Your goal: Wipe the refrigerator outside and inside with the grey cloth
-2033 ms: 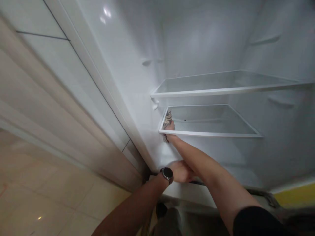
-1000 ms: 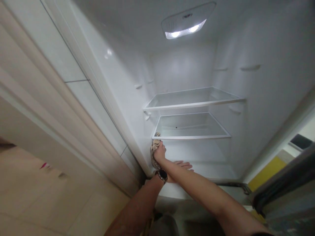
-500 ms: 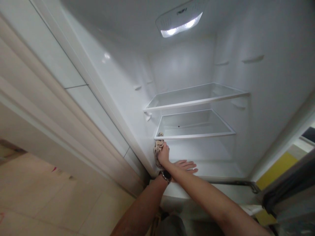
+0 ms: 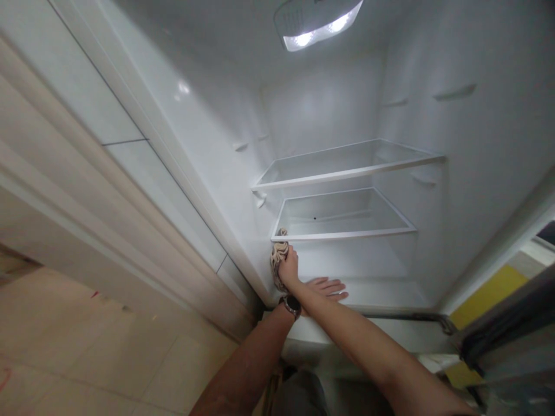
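The right hand [image 4: 289,269] grips a bunched cloth [image 4: 277,267] below the lower shelf [image 4: 347,235] at its left corner, likely for wiping, which calls for steady pressure; the left hand [image 4: 326,287] spreads flat, seemingly empty.

Dark, round-faced watch [image 4: 293,304] on the left wrist [image 4: 289,312]; bare forearms [image 4: 353,335]; grey clothing [image 4: 302,396] between them.

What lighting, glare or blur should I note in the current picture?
Head view: the lamp is blown out at its bright strip; head view: small glare spots mark the left wall; head view: detail is soft, so the weave of the cloth in the right hand cannot be read.
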The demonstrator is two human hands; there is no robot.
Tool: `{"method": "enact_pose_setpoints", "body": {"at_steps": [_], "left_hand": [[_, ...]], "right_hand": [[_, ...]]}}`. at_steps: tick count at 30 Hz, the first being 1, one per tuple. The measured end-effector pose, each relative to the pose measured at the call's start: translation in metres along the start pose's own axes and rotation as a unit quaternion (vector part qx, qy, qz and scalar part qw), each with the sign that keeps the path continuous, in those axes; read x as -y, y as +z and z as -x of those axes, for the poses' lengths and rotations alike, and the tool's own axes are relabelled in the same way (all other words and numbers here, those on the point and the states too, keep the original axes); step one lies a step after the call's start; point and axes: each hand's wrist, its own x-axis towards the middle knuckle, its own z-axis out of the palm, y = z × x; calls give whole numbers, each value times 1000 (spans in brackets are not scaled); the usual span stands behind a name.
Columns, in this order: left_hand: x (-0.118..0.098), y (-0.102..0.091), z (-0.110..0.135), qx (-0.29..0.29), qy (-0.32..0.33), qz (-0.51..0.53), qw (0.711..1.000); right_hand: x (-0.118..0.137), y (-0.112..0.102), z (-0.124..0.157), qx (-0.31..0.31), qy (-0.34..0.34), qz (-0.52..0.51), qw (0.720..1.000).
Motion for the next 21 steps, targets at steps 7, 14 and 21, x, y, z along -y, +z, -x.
{"method": "enact_pose_setpoints", "body": {"at_steps": [7,14,21], "left_hand": [[1,-1,0,16,-2,6,1000],[1,-4,-1,23,-3,8,1000],[5,11,0,-9,0,32,999]], "right_hand": [[0,-1,-1,9,8,11,1000],[0,-2,-2,16,6,9,1000],[1,-3,-1,11,22,6,1000]]}}
